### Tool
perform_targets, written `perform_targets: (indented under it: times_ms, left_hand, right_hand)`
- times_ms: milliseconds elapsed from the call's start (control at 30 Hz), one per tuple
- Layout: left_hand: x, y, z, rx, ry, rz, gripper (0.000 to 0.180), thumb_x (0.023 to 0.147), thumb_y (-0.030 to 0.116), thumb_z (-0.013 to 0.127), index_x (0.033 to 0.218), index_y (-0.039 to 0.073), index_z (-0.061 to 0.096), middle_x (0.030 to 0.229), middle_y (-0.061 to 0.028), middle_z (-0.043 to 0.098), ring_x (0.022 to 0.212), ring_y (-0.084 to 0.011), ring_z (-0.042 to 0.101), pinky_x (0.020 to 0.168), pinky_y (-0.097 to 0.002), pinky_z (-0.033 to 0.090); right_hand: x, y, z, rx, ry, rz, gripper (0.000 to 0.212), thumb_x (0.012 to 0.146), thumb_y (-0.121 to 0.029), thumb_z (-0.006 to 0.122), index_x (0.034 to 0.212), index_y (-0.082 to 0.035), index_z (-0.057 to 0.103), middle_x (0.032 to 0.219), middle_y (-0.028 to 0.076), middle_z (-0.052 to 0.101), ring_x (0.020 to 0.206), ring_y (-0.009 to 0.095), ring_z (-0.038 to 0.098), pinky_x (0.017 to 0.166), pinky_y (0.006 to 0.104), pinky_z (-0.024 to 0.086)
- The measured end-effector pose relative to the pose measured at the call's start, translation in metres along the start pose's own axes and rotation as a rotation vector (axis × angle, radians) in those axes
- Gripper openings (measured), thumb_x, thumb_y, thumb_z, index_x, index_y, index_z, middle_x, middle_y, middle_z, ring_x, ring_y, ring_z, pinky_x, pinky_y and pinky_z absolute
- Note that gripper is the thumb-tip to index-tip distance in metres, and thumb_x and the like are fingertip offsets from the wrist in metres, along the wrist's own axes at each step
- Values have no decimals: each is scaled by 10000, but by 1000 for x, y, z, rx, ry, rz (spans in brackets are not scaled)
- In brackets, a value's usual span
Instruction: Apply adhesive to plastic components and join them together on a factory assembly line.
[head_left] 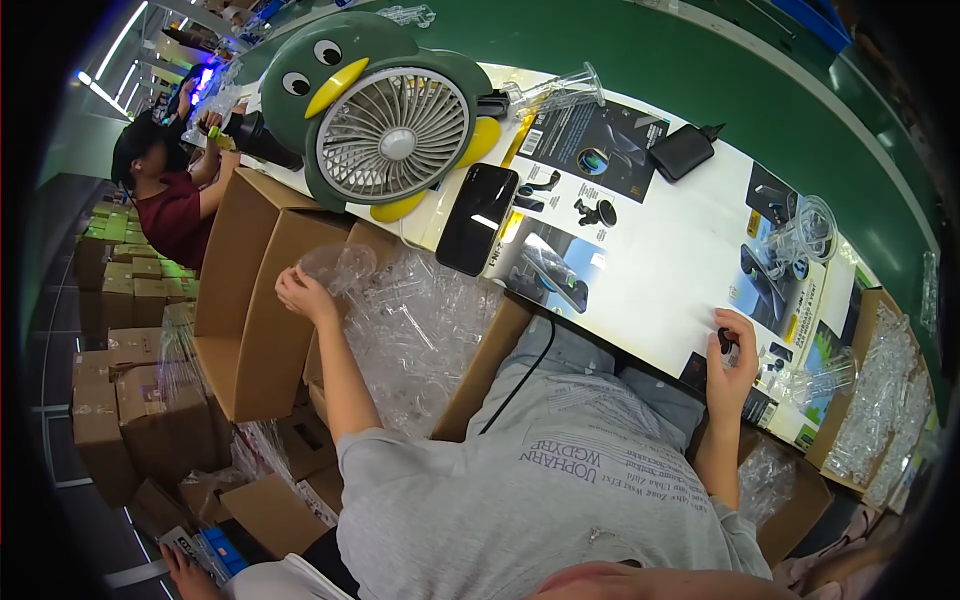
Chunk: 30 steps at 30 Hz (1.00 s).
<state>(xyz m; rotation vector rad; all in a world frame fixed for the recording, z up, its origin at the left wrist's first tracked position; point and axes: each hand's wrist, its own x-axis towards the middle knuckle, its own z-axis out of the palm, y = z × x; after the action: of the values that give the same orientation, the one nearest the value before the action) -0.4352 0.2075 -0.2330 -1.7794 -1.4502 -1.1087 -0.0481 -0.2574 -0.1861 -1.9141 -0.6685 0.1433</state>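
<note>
Over the open cardboard box, my left hand [306,294] has its fingers closed on the edge of a clear plastic piece [342,266] with a rounded shape. Beneath it, the box is filled with many similar clear plastic pieces [425,335]. At the table's near edge on the right, my right hand [735,362] curls its fingers around a small black part [727,341]. The hand partly hides that part, so its exact kind does not show. Flattened printed cardboard [655,262] covers the tabletop between my hands.
A green penguin-shaped fan [397,143] stands at the back left beside a black phone [478,218]. A black power bank or adapter [684,152] and clear plastic parts [803,232] lie farther right. A box of clear parts [880,395] stands far right. People sit nearby.
</note>
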Motion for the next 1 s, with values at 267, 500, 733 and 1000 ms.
perform_targets:
  times_ms: [267, 500, 733, 1000]
  left_hand:
    - [27, 0, 10, -609, -184, -465, 202, 921, 165, 468, 893, -24, 531, 841, -124, 608, 767, -233, 581, 690, -294, 459]
    - [-10, 75, 49, -196, -1124, 276, 205, 763, 220, 578, 905, 85, 639, 901, -181, 638, 821, -374, 607, 723, -458, 480]
    - [-89, 77, 123, -75, -1353, 386, 304, 817, 240, 461, 995, 67, 637, 1014, -211, 612, 941, -362, 591, 805, -458, 468]
    - [-145, 24, 164, -93, -1400, -59, 358, 784, 241, 521, 1027, -1, 624, 1069, -223, 599, 1012, -352, 576, 865, -408, 451]
  right_hand:
    - [0, 0, 1, 9, 5, 0, 185, 750, 20, 548, 930, -15, 568, 1014, 92, 594, 890, 184, 531, 789, 265, 394]
    - [-1, -1, -1, -36, -4, -5, 183, 765, 11, 548, 944, -16, 564, 1025, 84, 592, 897, 164, 526, 791, 259, 391]
    - [-1, 0, 1, -43, 10, 1, 180, 769, 18, 550, 946, -14, 563, 1023, 72, 590, 899, 142, 520, 795, 245, 385]
    - [0, 0, 6, -64, 9, 12, 179, 764, 28, 548, 938, -9, 567, 1012, 74, 593, 892, 142, 523, 792, 244, 389]
